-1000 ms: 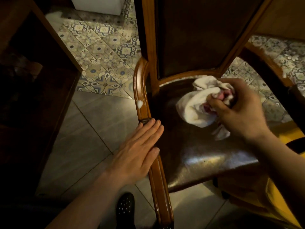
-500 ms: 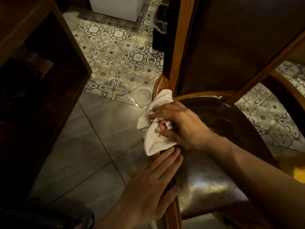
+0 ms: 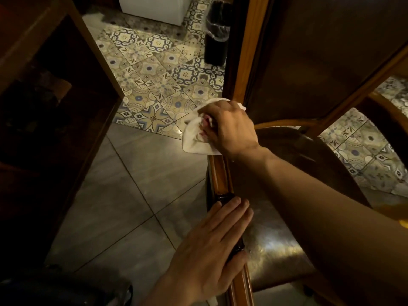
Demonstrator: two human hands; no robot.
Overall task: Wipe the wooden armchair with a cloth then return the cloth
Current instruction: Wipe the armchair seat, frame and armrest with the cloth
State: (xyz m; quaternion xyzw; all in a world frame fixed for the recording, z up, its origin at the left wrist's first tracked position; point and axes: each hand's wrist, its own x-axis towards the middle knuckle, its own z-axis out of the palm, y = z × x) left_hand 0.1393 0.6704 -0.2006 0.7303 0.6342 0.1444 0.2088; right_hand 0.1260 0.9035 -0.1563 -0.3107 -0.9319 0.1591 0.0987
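Observation:
The wooden armchair [image 3: 221,173] fills the right half of the view, with a dark shiny seat and a tall dark backrest in an orange-brown frame. My right hand [image 3: 229,127] is closed around a bunched white cloth [image 3: 195,140] with pink marks and presses it on the rear end of the chair's left armrest, where it meets the back post. My left hand [image 3: 212,248] lies flat, fingers together, on the front part of the same armrest and holds nothing.
A dark wooden cabinet [image 3: 44,107] stands at the left. A black waste bin [image 3: 216,34] with a clear liner sits behind the chair on patterned tiles, near a white appliance [image 3: 154,7]. Grey floor tiles lie between the cabinet and the chair.
My right hand carried the cloth from the seat to the left armrest and then up towards the back post. My left hand stayed flat on the armrest; the view shifted left.

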